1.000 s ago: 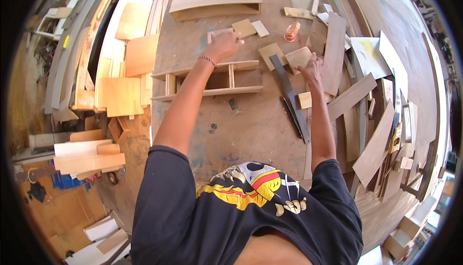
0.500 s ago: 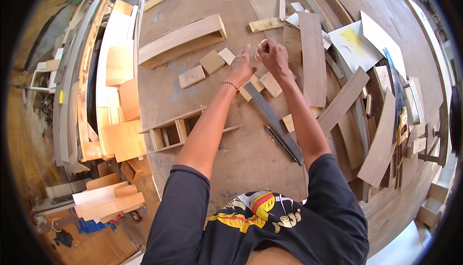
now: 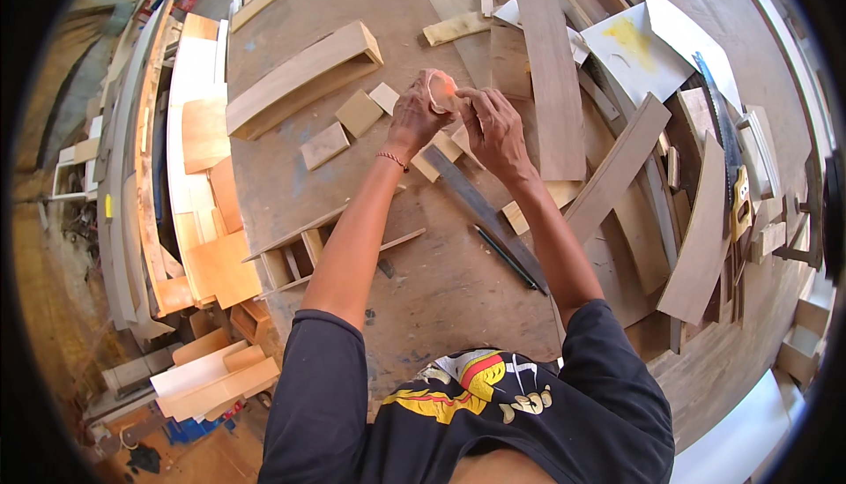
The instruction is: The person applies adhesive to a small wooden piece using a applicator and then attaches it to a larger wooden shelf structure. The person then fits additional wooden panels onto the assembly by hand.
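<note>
My left hand (image 3: 414, 118) is closed around a small orange-and-white object (image 3: 441, 89), held just above the workbench (image 3: 441, 290). What kind of object it is cannot be told. My right hand (image 3: 495, 127) meets it from the right, its fingertips pinching the object's edge. Under the hands lie small wood blocks (image 3: 427, 162) and one end of a long dark metal ruler (image 3: 485, 215). A dark pencil (image 3: 507, 259) lies beside the ruler. A wooden frame with compartments (image 3: 300, 255) sits left of my left forearm.
Small square blocks (image 3: 324, 145) and a long U-shaped wooden piece (image 3: 300, 78) lie at the upper left. Dark planks (image 3: 551, 78) and boards (image 3: 617, 167) crowd the right, with a handsaw (image 3: 731, 158) and a yellow-stained white sheet (image 3: 639, 43). Plywood offcuts (image 3: 207, 184) are stacked at the left.
My hands, apart a second ago on the frame and a block, have come together and lifted the orange-and-white object off the bench. The view has swung toward the bench's far end.
</note>
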{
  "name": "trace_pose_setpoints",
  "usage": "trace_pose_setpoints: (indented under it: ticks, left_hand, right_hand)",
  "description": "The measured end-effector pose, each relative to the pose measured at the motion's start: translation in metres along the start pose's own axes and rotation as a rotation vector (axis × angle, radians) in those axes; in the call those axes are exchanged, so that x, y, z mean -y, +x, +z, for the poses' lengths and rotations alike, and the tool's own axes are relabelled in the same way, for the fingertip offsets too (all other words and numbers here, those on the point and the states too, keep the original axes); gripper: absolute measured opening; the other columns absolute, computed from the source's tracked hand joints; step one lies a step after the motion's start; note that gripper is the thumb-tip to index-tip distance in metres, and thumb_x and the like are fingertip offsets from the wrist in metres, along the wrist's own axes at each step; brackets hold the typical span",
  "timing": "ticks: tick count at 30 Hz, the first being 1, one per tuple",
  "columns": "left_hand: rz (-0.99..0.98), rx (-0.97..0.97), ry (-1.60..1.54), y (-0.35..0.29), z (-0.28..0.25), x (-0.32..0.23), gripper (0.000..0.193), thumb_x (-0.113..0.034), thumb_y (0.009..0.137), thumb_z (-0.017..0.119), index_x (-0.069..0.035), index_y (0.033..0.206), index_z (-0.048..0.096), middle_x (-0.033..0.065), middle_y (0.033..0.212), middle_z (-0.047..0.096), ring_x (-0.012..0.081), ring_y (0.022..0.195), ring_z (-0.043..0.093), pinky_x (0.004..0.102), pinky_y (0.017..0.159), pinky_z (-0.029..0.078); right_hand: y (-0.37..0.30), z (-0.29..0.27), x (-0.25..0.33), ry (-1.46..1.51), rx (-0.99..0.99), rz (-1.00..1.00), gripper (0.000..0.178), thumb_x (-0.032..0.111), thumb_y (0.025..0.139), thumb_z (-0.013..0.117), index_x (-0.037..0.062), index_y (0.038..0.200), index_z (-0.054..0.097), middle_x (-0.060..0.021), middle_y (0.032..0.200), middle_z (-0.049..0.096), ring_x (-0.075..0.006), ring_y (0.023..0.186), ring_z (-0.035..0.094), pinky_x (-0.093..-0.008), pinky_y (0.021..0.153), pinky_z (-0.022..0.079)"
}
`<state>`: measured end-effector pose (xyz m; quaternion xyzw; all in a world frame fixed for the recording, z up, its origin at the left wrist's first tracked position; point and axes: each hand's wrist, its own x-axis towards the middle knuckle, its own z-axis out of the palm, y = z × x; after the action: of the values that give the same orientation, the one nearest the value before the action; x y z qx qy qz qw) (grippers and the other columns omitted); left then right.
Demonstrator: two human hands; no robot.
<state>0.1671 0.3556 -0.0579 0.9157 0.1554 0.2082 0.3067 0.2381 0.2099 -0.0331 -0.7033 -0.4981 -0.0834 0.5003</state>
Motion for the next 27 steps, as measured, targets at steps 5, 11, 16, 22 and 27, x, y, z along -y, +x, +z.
trace_pose_setpoints:
  ticks: [5,11,16,22,27]
  left_hand:
    - [0.012,-0.028,-0.059,-0.008,-0.012,-0.008,0.05,-0.024,0.066,0.075,-0.005,0.104,0.049,0.0155,0.093,0.06,0.0362,0.085,0.059,0.0408,0.071,0.048]
    - [0.057,-0.035,-0.038,-0.008,-0.016,-0.014,0.047,-0.021,0.069,0.071,-0.003,0.106,0.05,0.018,0.091,0.06,0.0369,0.083,0.059,0.042,0.073,0.049]
    - [0.026,-0.051,0.046,-0.008,-0.014,-0.016,0.042,-0.021,0.07,0.07,-0.003,0.104,0.054,0.0165,0.095,0.059,0.035,0.084,0.059,0.0411,0.072,0.049]
    - [0.051,-0.108,0.053,-0.006,-0.006,-0.02,0.048,-0.019,0.069,0.072,-0.002,0.109,0.051,0.0165,0.096,0.058,0.0343,0.087,0.059,0.0398,0.074,0.048]
    - [-0.074,-0.067,0.049,-0.006,0.0,-0.014,0.049,-0.02,0.069,0.073,-0.001,0.107,0.051,0.0176,0.097,0.058,0.0342,0.089,0.058,0.0395,0.076,0.048]
  right_hand:
    - [-0.005,0.0,0.009,-0.01,-0.059,-0.092,0.014,0.0,0.08,0.057,0.0033,0.094,0.058,-0.0107,0.085,0.059,-0.0284,0.075,0.056,-0.0365,0.065,0.046]
    - [-0.005,-0.006,0.021,-0.035,-0.18,-0.077,0.014,-0.002,0.08,0.057,0.0027,0.093,0.06,-0.0103,0.083,0.059,-0.0269,0.073,0.056,-0.0347,0.064,0.046]
    - [0.004,-0.015,0.027,-0.053,-0.264,0.076,0.021,-0.006,0.076,0.055,0.0035,0.095,0.059,-0.0116,0.08,0.057,-0.0274,0.071,0.055,-0.0351,0.062,0.045]
    - [0.01,-0.018,0.017,0.032,-0.261,0.197,0.021,-0.005,0.076,0.057,0.0041,0.094,0.061,-0.0108,0.073,0.056,-0.0236,0.061,0.055,-0.0319,0.055,0.044]
    - [0.005,-0.006,0.012,0.063,-0.227,0.124,0.019,-0.004,0.079,0.056,0.0054,0.094,0.063,-0.0094,0.073,0.057,-0.0209,0.06,0.055,-0.0298,0.055,0.044]
